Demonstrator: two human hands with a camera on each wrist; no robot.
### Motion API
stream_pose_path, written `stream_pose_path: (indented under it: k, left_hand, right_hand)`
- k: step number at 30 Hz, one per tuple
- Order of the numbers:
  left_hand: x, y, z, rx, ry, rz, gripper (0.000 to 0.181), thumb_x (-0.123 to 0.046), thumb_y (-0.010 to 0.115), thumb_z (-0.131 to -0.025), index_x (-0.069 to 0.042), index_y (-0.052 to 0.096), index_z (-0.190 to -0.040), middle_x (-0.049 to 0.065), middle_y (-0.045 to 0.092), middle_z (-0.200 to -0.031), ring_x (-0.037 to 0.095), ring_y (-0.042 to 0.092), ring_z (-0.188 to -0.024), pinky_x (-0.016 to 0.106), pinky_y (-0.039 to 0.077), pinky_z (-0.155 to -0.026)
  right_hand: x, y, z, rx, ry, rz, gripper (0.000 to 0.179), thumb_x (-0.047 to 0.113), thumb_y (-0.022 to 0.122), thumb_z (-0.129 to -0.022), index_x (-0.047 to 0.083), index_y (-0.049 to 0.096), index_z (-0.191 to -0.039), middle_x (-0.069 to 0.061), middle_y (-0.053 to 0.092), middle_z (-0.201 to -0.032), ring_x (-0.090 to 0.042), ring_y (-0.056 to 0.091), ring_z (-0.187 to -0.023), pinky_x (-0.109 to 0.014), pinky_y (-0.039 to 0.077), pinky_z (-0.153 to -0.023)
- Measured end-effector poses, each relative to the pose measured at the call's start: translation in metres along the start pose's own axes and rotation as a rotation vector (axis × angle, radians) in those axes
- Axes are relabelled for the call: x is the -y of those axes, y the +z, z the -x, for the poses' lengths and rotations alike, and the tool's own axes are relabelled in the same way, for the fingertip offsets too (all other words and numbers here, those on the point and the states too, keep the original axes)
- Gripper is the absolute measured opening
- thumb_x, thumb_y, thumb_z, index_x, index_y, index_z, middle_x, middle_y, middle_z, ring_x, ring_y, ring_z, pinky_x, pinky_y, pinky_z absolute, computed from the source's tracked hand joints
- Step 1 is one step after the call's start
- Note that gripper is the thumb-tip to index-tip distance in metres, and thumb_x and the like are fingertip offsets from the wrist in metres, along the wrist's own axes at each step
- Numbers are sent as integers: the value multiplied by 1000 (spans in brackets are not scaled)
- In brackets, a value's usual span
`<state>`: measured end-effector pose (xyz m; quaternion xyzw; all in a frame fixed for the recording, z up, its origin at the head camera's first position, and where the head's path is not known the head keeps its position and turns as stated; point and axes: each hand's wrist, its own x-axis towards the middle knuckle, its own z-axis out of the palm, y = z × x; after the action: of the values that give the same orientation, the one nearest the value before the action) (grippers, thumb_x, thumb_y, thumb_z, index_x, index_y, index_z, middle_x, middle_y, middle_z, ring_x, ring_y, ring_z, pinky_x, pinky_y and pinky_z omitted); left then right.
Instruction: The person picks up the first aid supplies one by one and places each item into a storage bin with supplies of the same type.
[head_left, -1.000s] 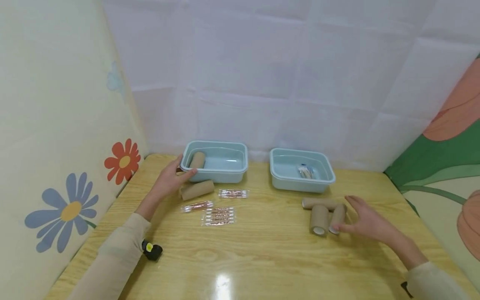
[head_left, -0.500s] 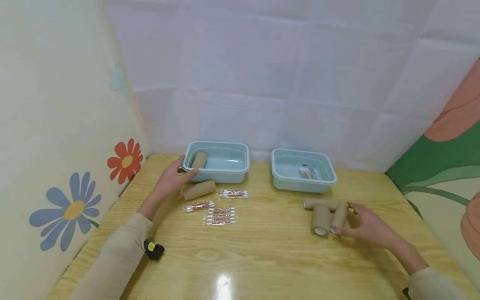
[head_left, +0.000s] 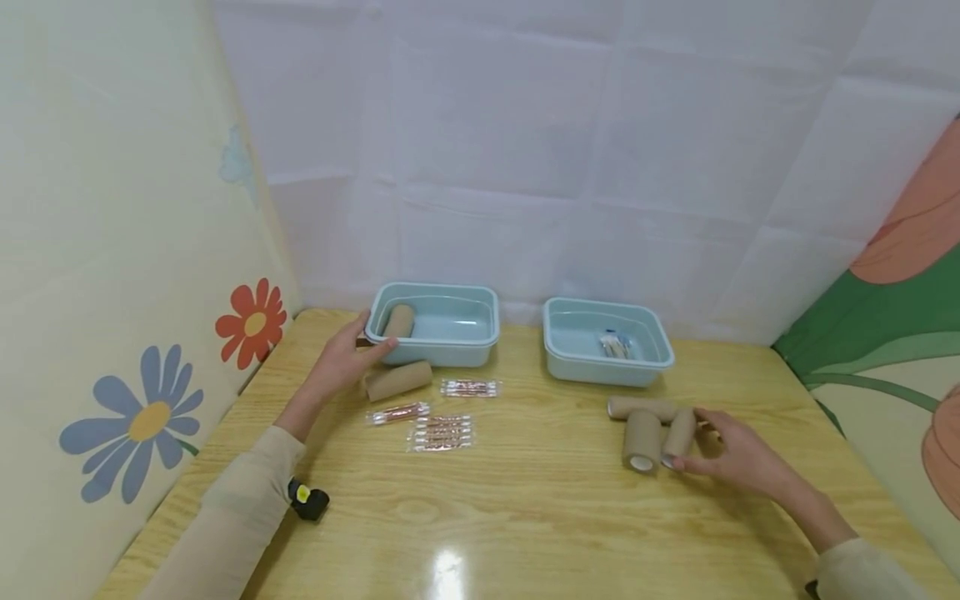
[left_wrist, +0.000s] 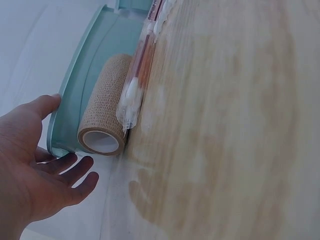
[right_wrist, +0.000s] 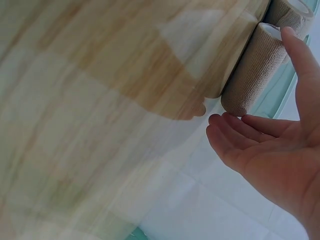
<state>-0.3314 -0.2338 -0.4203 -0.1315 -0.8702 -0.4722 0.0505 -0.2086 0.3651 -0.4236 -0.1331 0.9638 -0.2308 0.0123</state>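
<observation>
My left hand (head_left: 341,364) holds the front left corner of a light blue plastic bin (head_left: 450,354), its thumb on the front rim and fingers at the side. Inside that bin lies a tan cohesive bandage roll (head_left: 400,321). Another bandage roll (left_wrist: 107,102) lies on the table against the bin's front. On the right, my right hand (head_left: 750,457) spans a smaller bandage roll (right_wrist: 255,70) from end to end, thumb at the near end, fingertips at the far end. Beside it lie a thicker roll (head_left: 642,437) and a thin roll (head_left: 637,407).
Packets of iodine swabs (head_left: 441,433) lie in front of the left bin, with one packet (head_left: 470,388) behind and another (head_left: 398,413) to the left. A second blue bin (head_left: 600,371) holds a small clear packet (head_left: 615,344). A white cloth (head_left: 487,167) hangs behind.
The right hand's fingers have lowered onto the far end of the small bandage roll. The left hand stays at the bin's corner. The head view has shifted slightly.
</observation>
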Motion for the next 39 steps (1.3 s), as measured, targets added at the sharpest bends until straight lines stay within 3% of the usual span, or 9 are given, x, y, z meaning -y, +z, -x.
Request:
stream_pose_path:
  k: [7, 17, 22, 30, 33, 35, 37, 39]
  left_hand:
    - [0, 1, 0, -2, -7, -3, 88, -45, 64, -101, -6, 16, -163, 25, 38, -154, 42, 47, -128, 59, 41, -105]
    - [2, 1, -1, 0, -19, -16, 88, -48, 63, -100, -6, 18, -163, 25, 39, -154, 42, 49, -126, 58, 43, -104]
    - [2, 1, -1, -4, -15, -13, 86, -47, 63, -100, -7, 20, -163, 24, 39, -154, 42, 49, -126, 58, 43, -104]
    - [2, 2, -1, -7, -12, -10, 86, -47, 64, -100, -7, 20, -163, 24, 39, -154, 42, 49, -126, 59, 43, -103]
    - [2, 2, -1, -5, -12, -6, 86, -47, 64, -100, -7, 21, -163, 24, 39, -154, 42, 49, -126, 59, 43, -103]
    - [2, 2, -1, -4, -13, -5, 86, -47, 64, -100, -7, 20, -163, 24, 39, -154, 42, 49, -126, 59, 44, -103]
    - [2, 2, -1, -5, -17, -5, 87, -48, 64, -100, -8, 20, -163, 23, 39, -154, 42, 49, -126, 59, 43, -103]
    - [1, 1, -1, -5, -25, -7, 88, -49, 63, -100, -9, 18, -163, 23, 38, -155, 42, 49, -127, 59, 43, -103]
  right_hand:
    - [-3, 2, 1, -12, -13, -24, 100, 51, 84, -82, -19, 43, -140, -36, 56, -129, -49, 57, -113, -64, 48, -92]
    - [-8, 5, 3, -16, -11, -109, 99, 45, 85, -83, -16, 38, -145, -37, 48, -138, -50, 56, -116, -62, 49, -92]
    - [-9, 4, 4, 21, -27, -285, 98, 36, 84, -87, -10, 29, -153, -34, 38, -149, -51, 53, -122, -57, 52, -91]
    - [-10, -2, 7, 80, 150, -601, 98, 20, 80, -90, 2, 15, -162, -31, 19, -160, -48, 38, -137, -37, 50, -93]
    - [-9, -3, 7, 91, 192, -694, 88, 11, 71, -93, 2, 16, -162, -33, 22, -157, -41, 47, -129, -33, 51, -88]
    - [-9, -3, 6, 75, 209, -780, 81, 5, 62, -94, -1, 16, -161, -32, 22, -156, -29, 52, -120, -30, 52, -85]
    - [-9, -4, 6, 45, 224, -849, 75, 2, 54, -94, -4, 17, -160, -29, 22, -155, -20, 50, -112, -28, 51, -84]
    - [-8, -4, 5, 7, 225, -933, 71, -1, 48, -94, -8, 18, -158, -30, 18, -156, -22, 46, -117, -28, 52, -88]
